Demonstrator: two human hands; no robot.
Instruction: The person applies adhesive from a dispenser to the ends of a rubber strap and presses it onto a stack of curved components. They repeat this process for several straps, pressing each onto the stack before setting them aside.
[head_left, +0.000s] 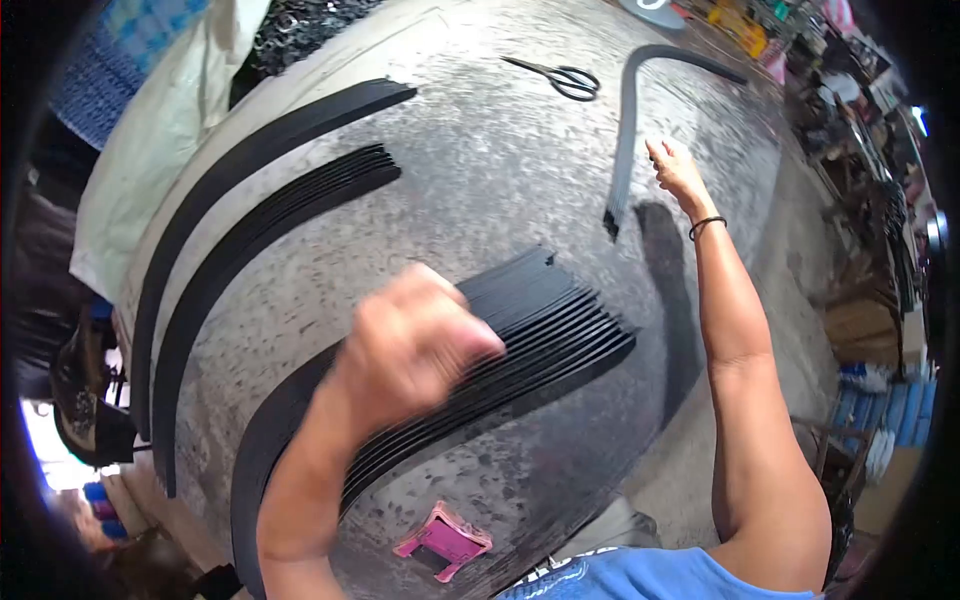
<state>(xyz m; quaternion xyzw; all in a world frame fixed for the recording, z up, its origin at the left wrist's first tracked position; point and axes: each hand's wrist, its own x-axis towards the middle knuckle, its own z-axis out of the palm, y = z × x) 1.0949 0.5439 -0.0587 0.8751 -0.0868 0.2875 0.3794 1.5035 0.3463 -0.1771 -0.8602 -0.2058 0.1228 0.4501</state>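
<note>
My left hand (415, 345), blurred by motion, is curled closed above a thick bundle of black rubber-like strips (560, 310); whether anything is inside it is hidden. On the right, my right hand (677, 172) reaches forward over the grey worktop (480, 200), fingers partly extended and nothing visible in them. Just left of it, apart from the fingers, lies a bent dark strip (628, 120), its upper end curving right. Two curved black strip bundles, an outer one (240, 150) and an inner one (270, 210), lie at the left.
Black-handled scissors (565, 78) lie toward the far side. A pink, frame-like object (445, 540) sits near my body. Pale sheeting (150, 170) drapes at the left edge, with a heap of black pieces (300, 30) behind. Clutter and blue packages (890, 410) stand at the right.
</note>
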